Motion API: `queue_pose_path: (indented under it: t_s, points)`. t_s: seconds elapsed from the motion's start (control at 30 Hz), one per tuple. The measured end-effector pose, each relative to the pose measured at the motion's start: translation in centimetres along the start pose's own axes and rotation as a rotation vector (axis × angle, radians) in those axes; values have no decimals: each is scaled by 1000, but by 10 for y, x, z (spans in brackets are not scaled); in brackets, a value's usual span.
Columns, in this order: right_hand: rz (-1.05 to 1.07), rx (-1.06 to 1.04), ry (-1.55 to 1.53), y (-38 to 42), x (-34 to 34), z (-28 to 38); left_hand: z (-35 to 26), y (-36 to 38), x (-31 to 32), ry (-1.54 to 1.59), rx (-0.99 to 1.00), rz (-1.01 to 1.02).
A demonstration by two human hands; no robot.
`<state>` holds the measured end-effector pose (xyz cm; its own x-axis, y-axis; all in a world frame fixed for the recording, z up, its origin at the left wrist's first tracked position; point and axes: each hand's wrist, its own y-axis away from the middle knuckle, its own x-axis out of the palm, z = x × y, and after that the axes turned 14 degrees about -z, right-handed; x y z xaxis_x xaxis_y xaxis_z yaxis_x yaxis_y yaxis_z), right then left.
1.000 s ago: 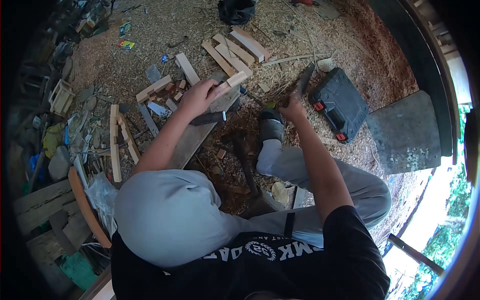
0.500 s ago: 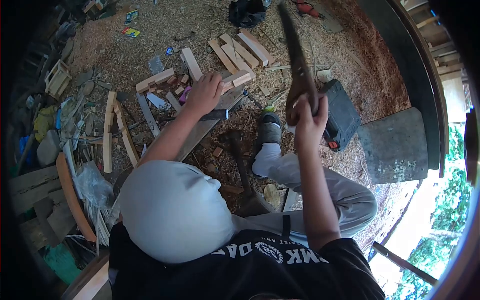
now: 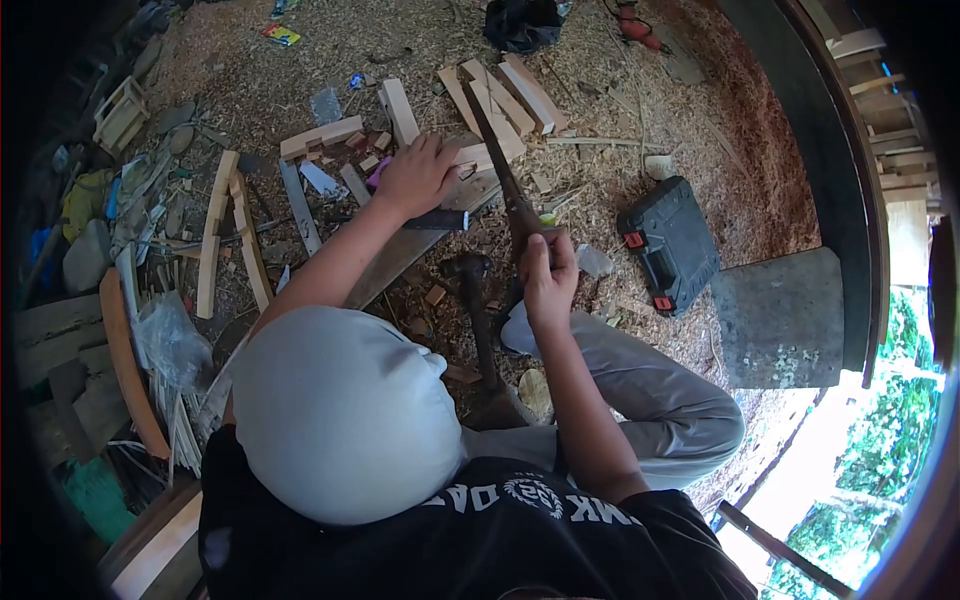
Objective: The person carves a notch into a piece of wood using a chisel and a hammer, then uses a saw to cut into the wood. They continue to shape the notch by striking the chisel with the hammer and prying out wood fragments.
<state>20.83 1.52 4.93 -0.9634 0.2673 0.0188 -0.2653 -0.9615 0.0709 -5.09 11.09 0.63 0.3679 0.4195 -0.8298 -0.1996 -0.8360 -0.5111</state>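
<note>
My left hand [image 3: 416, 178] grips a short wooden block [image 3: 474, 155], pressing it down on a low board [image 3: 392, 270]. Fingers curl over the block's left part, hiding it. In my right hand [image 3: 550, 280] is the handle of a handsaw [image 3: 513, 195], fingers wrapped around it. The saw's blade points away from me and crosses the block in this view, just right of my left hand. A dark-handled tool [image 3: 440, 219] lies by the board, below my left wrist. Closer to my body is a hammer [image 3: 475, 300].
Cut wood pieces [image 3: 535, 95] lie beyond the block, with more lengths [image 3: 216, 235] at left. A black tool case [image 3: 672, 245] sits right of my right hand. A red power tool [image 3: 640, 28] and black bag [image 3: 523, 25] lie farther off. Shavings cover the ground.
My right hand has swung the saw left and down, from raised at the right to across the block. My left hand stays on the block. The view has shifted slightly.
</note>
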Motion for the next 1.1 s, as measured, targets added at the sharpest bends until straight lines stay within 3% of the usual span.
queue_pose_path:
  t_s: [0.27, 0.33, 0.47, 0.53, 0.63, 0.73, 1.1]
  points:
    - [8, 9, -43, 3, 25, -18, 10, -7, 7, 88, -63, 31]
    - [-5, -4, -44, 5, 26, -19, 15, -15, 5, 215, -110, 129]
    - [-32, -16, 12, 5, 30, -16, 14, -24, 2, 70, -33, 27]
    - [-48, -48, 49, 3, 34, -14, 15, -28, 5, 121, -242, 123]
    - [-51, -20, 21, 2, 37, -13, 12, -20, 11, 140, -217, -29]
    - [-24, -143, 91, -1, 36, -18, 5, -22, 7, 131, -275, 15]
    - [-37, -196, 197, 7, 42, 4, 7, -17, 18, -54, -171, -29]
